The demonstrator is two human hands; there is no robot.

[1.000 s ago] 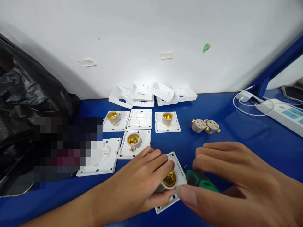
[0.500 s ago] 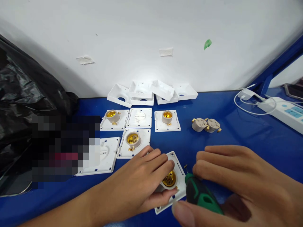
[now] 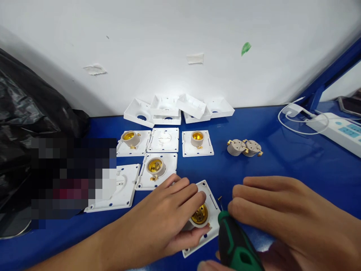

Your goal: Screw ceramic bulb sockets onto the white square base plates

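My left hand (image 3: 172,214) is closed around a round lamp socket (image 3: 199,215) with a brass-coloured inside, thumb at the near side and fingers over the far side. The socket rests on a square white base plate (image 3: 216,223) tilted at an angle on the table. In my right hand (image 3: 276,207) is a green and black screwdriver (image 3: 234,241), its handle low between thumb and fingers. A small brass screw (image 3: 220,198) sits at the tip of its thin shaft, above the plate's right edge. Part of the socket is hidden by my left hand.
Several white plates (image 3: 162,141) lie beyond my left hand, some bearing sockets (image 3: 155,166). White square covers (image 3: 165,103) are heaped by the wall. Two loose sockets (image 3: 236,147) lie upside down at right. A power strip (image 3: 332,130) with a cable and a black bag (image 3: 34,98) flank the table.
The screwdriver handle has come lower and turned more toward me, with my right thumb dropping to the bottom edge. My left hand keeps its grip on the socket. The view has shifted slightly.
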